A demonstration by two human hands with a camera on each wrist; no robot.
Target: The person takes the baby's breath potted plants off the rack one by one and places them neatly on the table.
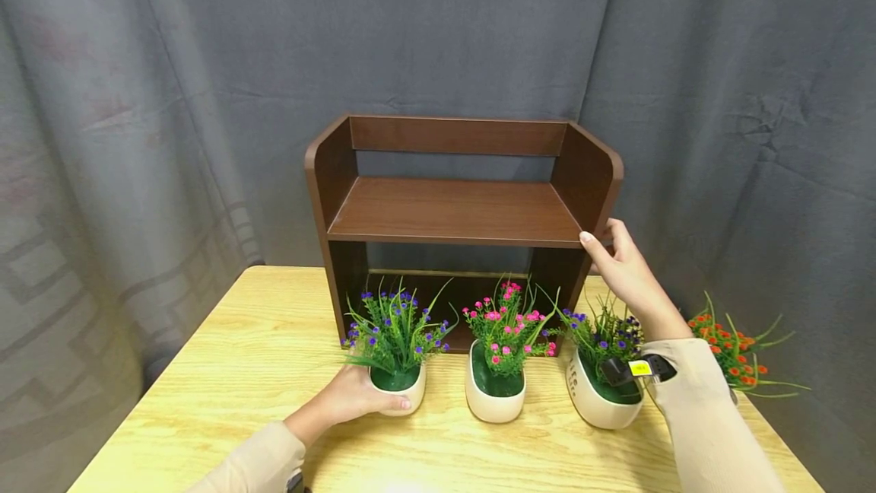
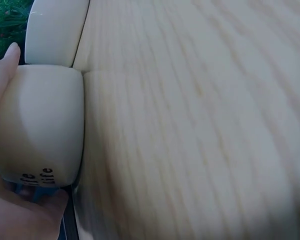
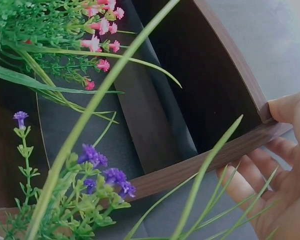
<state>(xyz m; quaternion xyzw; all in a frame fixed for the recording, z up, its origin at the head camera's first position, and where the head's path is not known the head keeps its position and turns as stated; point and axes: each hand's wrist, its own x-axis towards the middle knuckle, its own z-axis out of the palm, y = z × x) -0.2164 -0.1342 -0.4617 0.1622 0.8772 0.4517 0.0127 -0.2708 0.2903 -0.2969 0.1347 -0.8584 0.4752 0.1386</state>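
My left hand (image 1: pixel 359 395) grips a white flowerpot (image 1: pixel 414 392) with purple artificial flowers, thumb along its near side. Up close in the left wrist view, that pot (image 2: pixel 45 125) bears dark lettering, with my fingers around its side. At the right side of a dark brown two-tier shelf (image 1: pixel 452 208), my right hand (image 1: pixel 626 268) holds the side panel's edge. The thumb lies on the front edge and the other fingers reach round the outer side, as the right wrist view of my hand (image 3: pixel 285 185) shows.
Right of the held pot stand a pink-flowered pot (image 1: pixel 496 405), another purple-flowered pot (image 1: pixel 602 405) below my right forearm, and an orange-flowered plant (image 1: pixel 735 348) partly hidden by the sleeve. All are on a light wooden table (image 1: pixel 226 371). Grey curtains (image 1: pixel 472 36) hang behind.
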